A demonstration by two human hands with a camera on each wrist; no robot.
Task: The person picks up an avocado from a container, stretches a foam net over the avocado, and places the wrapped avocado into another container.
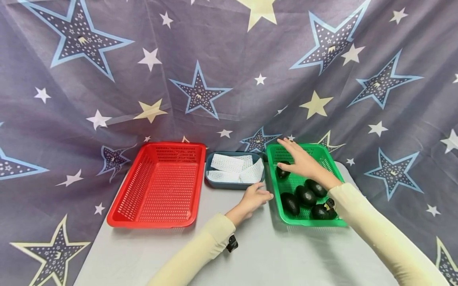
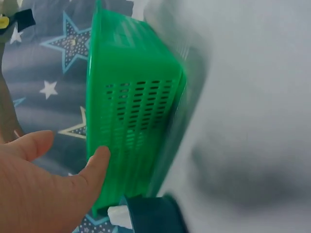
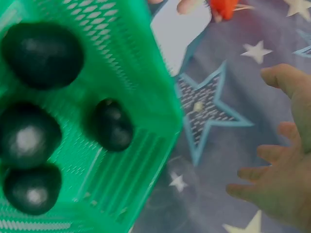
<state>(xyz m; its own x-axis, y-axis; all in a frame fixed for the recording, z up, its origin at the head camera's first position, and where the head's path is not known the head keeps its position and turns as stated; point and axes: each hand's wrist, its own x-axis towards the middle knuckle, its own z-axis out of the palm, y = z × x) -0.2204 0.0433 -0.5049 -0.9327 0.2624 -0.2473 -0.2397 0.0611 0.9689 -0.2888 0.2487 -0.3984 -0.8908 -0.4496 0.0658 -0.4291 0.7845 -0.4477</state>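
Note:
Several dark avocados (image 1: 290,203) lie in the green basket (image 1: 272,182) on the right. Over its far left part, my right hand (image 1: 302,163) is raised with fingers spread, holding nothing. One avocado (image 1: 285,174) lies apart from the others and shows partly below that hand's thumb; the right wrist view shows this avocado (image 3: 113,125) whole, away from the fingers. My left hand (image 1: 252,201) hovers before the near right corner of a blue-grey bin (image 1: 229,185), its fingers extended toward the green basket and nothing in them. White foam net sleeves (image 1: 227,163) fill the bin.
A red basket (image 1: 166,194) with a bare perforated floor stands at the left. The bin sits between the two baskets on the pale table (image 1: 250,254). Close behind all three hangs a star-patterned cloth (image 1: 229,55).

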